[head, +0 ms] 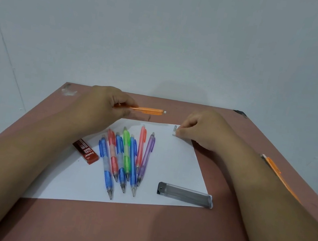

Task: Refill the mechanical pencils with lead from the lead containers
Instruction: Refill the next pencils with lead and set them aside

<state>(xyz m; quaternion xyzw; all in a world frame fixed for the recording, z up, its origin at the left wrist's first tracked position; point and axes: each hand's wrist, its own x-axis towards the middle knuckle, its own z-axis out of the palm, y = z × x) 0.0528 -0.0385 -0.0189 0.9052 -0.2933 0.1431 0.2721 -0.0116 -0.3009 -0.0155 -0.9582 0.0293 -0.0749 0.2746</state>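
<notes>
Count on surface (136,231): paper sheet (178,165), 1. Mechanical pencils, 9 total: 7 fanned on the sheet (3 blue (133,164), 2 red (113,154), 1 green (126,152), 1 purple (145,160)); 1 orange pencil (147,110) in left hand (105,101); 1 orange pencil (282,179) at the right edge, partly hidden by the forearm. Lead containers, 2: red (86,151), grey (185,194). Small pale cap (175,128) by right hand (200,131), 1. Hands, 2.
</notes>
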